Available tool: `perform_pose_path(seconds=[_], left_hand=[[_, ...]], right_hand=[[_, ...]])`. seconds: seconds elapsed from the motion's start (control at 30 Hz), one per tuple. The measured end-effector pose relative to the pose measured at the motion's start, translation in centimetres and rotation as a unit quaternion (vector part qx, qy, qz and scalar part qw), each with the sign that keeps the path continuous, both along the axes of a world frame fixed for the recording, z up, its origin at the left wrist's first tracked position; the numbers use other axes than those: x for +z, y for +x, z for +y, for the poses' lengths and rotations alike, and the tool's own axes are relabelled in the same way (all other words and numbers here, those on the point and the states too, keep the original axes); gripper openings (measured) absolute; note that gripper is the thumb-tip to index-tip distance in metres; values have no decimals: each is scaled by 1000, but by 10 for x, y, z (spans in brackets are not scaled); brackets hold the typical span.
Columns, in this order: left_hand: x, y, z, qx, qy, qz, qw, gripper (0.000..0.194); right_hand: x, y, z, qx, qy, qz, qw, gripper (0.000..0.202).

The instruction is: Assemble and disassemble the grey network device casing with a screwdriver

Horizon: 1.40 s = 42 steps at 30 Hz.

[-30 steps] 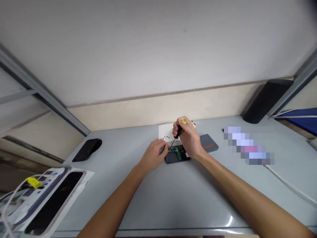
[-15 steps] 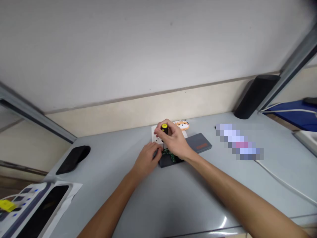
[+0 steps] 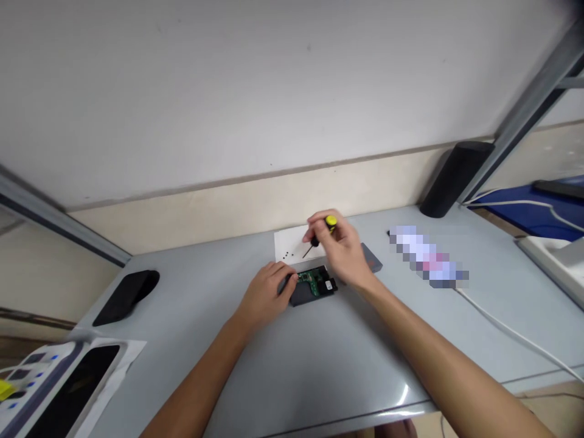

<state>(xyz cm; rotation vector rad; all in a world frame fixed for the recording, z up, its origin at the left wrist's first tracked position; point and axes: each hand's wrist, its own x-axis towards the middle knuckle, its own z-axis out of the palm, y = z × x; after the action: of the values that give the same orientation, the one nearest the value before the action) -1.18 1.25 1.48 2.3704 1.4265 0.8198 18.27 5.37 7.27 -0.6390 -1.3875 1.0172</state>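
My right hand (image 3: pixel 340 246) is closed around a small screwdriver (image 3: pixel 331 222) with a black and yellow handle. Its thin shaft slants down to the left, its tip over a white sheet of paper (image 3: pixel 283 240). Several tiny dark bits, which look like screws (image 3: pixel 286 254), lie on that sheet. My left hand (image 3: pixel 269 289) grips the left end of an opened dark case (image 3: pixel 302 296) on the table. Inside the case shows a green circuit board (image 3: pixel 314 281). Behind my right hand lies a flat grey cover (image 3: pixel 371 258), partly hidden.
A pixelated object (image 3: pixel 426 258) with a white cable (image 3: pixel 506 328) lies to the right. A black cylinder (image 3: pixel 456 179) stands at the back right. On the left are a black folded item (image 3: pixel 125 298), a dark-screened phone-like object (image 3: pixel 75 389) and a power strip (image 3: pixel 31 389).
My right hand has lifted the screwdriver off the circuit board and moved right, tilting it toward the paper. More of the board now shows. My left hand stays on the case.
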Motion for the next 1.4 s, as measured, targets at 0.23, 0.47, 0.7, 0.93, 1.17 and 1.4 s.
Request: perform_pose_path(seconds=[0.23, 0.47, 0.7, 0.93, 1.17, 1.4], left_hand=[[12, -13, -8, -35, -109, -10, 993, 45], [7, -11, -13, -23, -154, -49, 987, 63], [-4, -8, -13, 6, -182, -75, 980, 81], [-3, -1, -12, 38, -209, -63, 975, 88], [-4, 1, -10, 40, -201, -31, 978, 94], [-1, 0, -10, 1, -118, -21, 993, 69]], right_hand=[[28, 81, 0, -13, 62, -405, 912, 20], [10, 122, -4, 43, -19, -662, 748, 62], [14, 102, -8, 100, -7, -627, 773, 48], [-22, 82, -30, 32, 159, -654, 739, 50], [-48, 64, -33, -12, 292, -562, 774, 37], [-48, 66, -43, -77, 274, -388, 877, 12]])
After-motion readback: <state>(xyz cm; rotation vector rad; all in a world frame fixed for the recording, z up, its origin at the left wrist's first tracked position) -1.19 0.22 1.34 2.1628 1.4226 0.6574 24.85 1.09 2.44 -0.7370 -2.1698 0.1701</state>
